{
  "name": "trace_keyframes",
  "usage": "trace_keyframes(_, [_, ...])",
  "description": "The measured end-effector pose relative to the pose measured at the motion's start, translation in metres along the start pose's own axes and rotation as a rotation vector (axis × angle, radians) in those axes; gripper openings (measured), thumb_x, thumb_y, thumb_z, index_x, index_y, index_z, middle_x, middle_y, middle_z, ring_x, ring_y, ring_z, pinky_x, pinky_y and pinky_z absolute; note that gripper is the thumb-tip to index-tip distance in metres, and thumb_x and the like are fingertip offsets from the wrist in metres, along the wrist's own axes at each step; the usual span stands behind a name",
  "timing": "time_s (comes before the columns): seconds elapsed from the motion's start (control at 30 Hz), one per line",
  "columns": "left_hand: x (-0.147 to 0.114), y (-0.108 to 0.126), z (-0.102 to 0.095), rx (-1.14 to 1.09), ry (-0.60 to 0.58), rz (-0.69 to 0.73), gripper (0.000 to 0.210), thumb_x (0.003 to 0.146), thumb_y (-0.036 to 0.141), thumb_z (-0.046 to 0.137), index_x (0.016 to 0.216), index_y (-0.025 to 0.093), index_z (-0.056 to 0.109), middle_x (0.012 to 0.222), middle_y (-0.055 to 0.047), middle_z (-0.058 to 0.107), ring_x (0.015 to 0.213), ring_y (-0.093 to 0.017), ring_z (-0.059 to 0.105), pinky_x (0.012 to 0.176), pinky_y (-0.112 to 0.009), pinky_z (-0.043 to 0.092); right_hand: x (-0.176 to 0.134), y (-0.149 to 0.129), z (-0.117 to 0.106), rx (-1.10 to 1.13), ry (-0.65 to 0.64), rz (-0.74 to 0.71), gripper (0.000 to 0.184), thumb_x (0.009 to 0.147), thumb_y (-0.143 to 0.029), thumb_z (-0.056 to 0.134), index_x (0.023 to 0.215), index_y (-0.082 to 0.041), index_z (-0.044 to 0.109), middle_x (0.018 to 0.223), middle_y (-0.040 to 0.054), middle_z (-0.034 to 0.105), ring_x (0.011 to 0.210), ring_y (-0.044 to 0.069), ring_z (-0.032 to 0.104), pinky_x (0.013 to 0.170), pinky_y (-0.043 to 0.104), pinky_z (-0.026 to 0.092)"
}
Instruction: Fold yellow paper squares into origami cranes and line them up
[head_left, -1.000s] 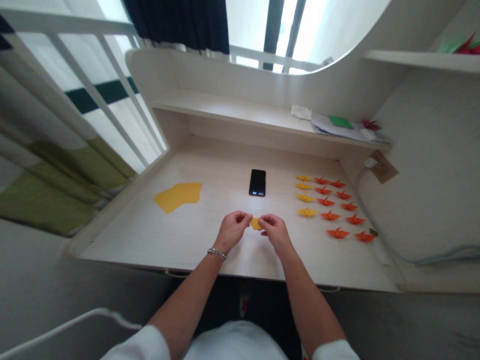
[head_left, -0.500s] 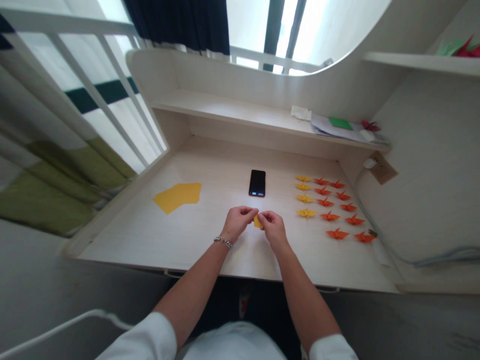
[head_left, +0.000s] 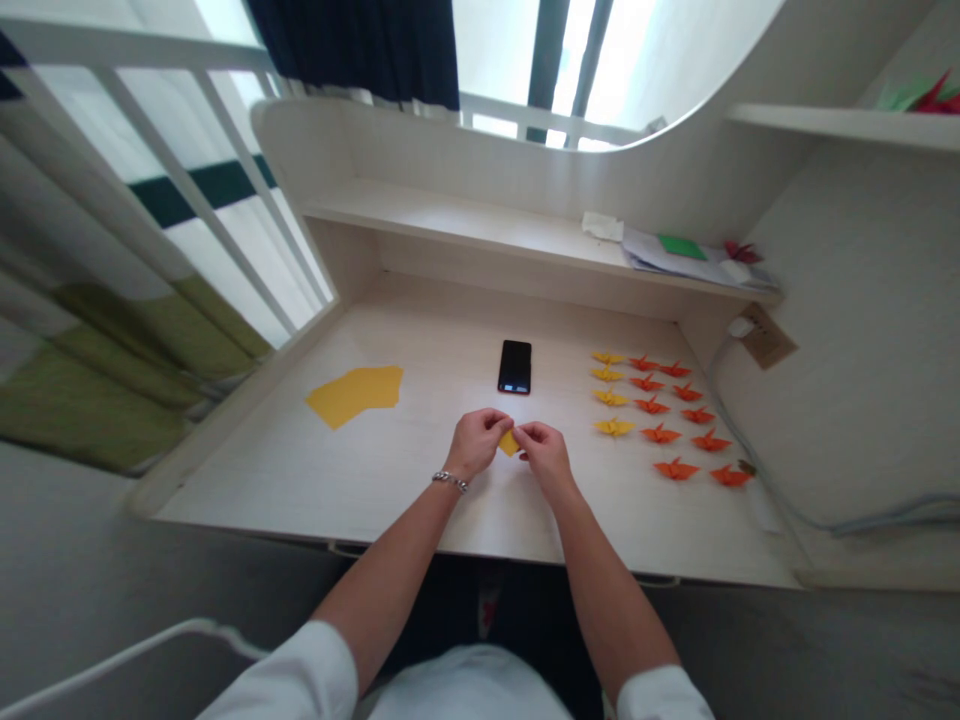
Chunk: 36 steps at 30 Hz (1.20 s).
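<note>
Between my two hands is a small folded piece of yellow paper (head_left: 509, 444), partly covered by fingers. My left hand (head_left: 477, 441), with a chain bracelet on its wrist, pinches the paper's left side. From the other side my right hand (head_left: 545, 451) grips it between thumb and fingers. Both hands are just above the desk, in front of a dark phone (head_left: 515, 367). Off to the left lie several overlapping yellow paper sheets (head_left: 358, 393). Yellow paper cranes (head_left: 613, 428) stand in a column at the right, beside columns of orange paper cranes (head_left: 676, 469).
The pale desk (head_left: 262, 480) has a raised shelf (head_left: 450, 222) along its back, holding papers (head_left: 652, 252) and a green square (head_left: 681, 247). A cable (head_left: 780, 500) runs down the right side from a wall socket (head_left: 766, 337). White railing bars stand at the left.
The yellow paper has turned between my fingers, and its lower end now shows as a point. My hands have shifted only slightly.
</note>
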<state>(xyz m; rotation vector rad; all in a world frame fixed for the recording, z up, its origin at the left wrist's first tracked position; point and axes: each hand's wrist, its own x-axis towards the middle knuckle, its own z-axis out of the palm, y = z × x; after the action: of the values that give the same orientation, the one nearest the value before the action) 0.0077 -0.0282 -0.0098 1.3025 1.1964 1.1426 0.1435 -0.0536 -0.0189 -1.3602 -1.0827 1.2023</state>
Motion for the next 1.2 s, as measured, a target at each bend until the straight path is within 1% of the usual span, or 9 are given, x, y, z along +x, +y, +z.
trace_keyframes(0.13, [-0.004,-0.002,-0.001,-0.033,-0.004,-0.013,0.029,0.069,0.040,0.070,0.081,0.014,0.072,0.074,-0.007,0.071,0.066,-0.017,0.064,0.058,-0.027,0.049,0.003,-0.002,-0.002,0.009,0.052,-0.030,0.032,0.063,-0.047,0.071,0.072,-0.016,0.068,0.058,0.0017,0.064,0.051,0.013,0.054,0.050,0.025,0.043])
trace_keyframes(0.23, [-0.009,-0.004,-0.001,-0.088,-0.004,-0.040,0.031,0.065,0.039,0.075,0.082,0.012,0.070,0.073,-0.008,0.071,0.064,-0.017,0.065,0.057,-0.026,0.050,0.003,-0.001,-0.001,0.014,0.069,-0.058,0.031,0.065,-0.046,0.070,0.073,-0.016,0.068,0.057,0.0012,0.063,0.050,0.013,0.053,0.050,0.025,0.042])
trace_keyframes(0.37, [-0.014,-0.003,-0.002,-0.151,0.050,-0.087,0.035,0.064,0.039,0.076,0.085,0.012,0.067,0.070,-0.007,0.070,0.061,-0.016,0.065,0.056,-0.027,0.052,0.000,0.001,0.002,0.084,0.038,-0.056,0.036,0.065,-0.044,0.070,0.089,-0.017,0.069,0.065,0.0021,0.067,0.055,0.014,0.058,0.053,0.026,0.045])
trace_keyframes(0.47, [-0.017,-0.001,-0.002,-0.262,0.053,-0.125,0.043,0.063,0.037,0.078,0.095,0.012,0.064,0.078,-0.008,0.071,0.067,-0.019,0.068,0.060,-0.032,0.057,-0.002,0.000,0.004,0.104,0.068,-0.097,0.040,0.066,-0.042,0.070,0.097,-0.017,0.068,0.068,0.0027,0.068,0.060,0.015,0.060,0.056,0.027,0.048])
trace_keyframes(0.57, [-0.019,-0.001,-0.001,-0.311,0.039,-0.083,0.048,0.057,0.030,0.083,0.097,0.011,0.065,0.087,-0.010,0.071,0.078,-0.021,0.069,0.071,-0.036,0.058,-0.003,-0.001,0.003,0.096,0.097,-0.116,0.039,0.068,-0.041,0.069,0.098,-0.016,0.070,0.070,0.0039,0.068,0.060,0.015,0.059,0.056,0.027,0.048])
trace_keyframes(0.67, [-0.020,-0.004,0.000,-0.318,0.044,-0.065,0.047,0.058,0.028,0.082,0.098,0.010,0.067,0.091,-0.012,0.072,0.083,-0.021,0.068,0.079,-0.038,0.057,-0.004,-0.003,0.003,0.096,0.101,-0.104,0.038,0.069,-0.039,0.068,0.099,-0.016,0.071,0.073,0.0048,0.069,0.062,0.015,0.060,0.056,0.027,0.048])
trace_keyframes(0.77, [-0.021,-0.007,0.000,-0.335,0.048,-0.071,0.046,0.061,0.029,0.081,0.100,0.009,0.068,0.093,-0.013,0.072,0.083,-0.022,0.069,0.080,-0.039,0.056,-0.005,-0.004,0.003,0.102,0.101,-0.093,0.039,0.067,-0.038,0.070,0.100,-0.017,0.072,0.076,0.0055,0.071,0.065,0.016,0.061,0.055,0.027,0.047])
trace_keyframes(0.97, [-0.019,-0.009,-0.001,-0.364,0.058,-0.076,0.047,0.059,0.031,0.082,0.099,0.011,0.069,0.089,-0.012,0.072,0.079,-0.021,0.069,0.077,-0.038,0.057,-0.007,-0.005,0.004,0.128,0.112,-0.109,0.040,0.065,-0.036,0.072,0.100,-0.016,0.072,0.077,0.0066,0.072,0.066,0.018,0.063,0.057,0.027,0.048])
trace_keyframes(1.2, [-0.017,-0.010,-0.001,-0.346,0.068,-0.065,0.032,0.059,0.026,0.081,0.085,0.012,0.070,0.078,-0.007,0.072,0.070,-0.018,0.067,0.071,-0.034,0.056,-0.005,-0.004,0.006,0.153,0.108,-0.099,0.035,0.064,-0.033,0.074,0.095,-0.017,0.072,0.077,0.0065,0.074,0.065,0.018,0.064,0.055,0.026,0.047])
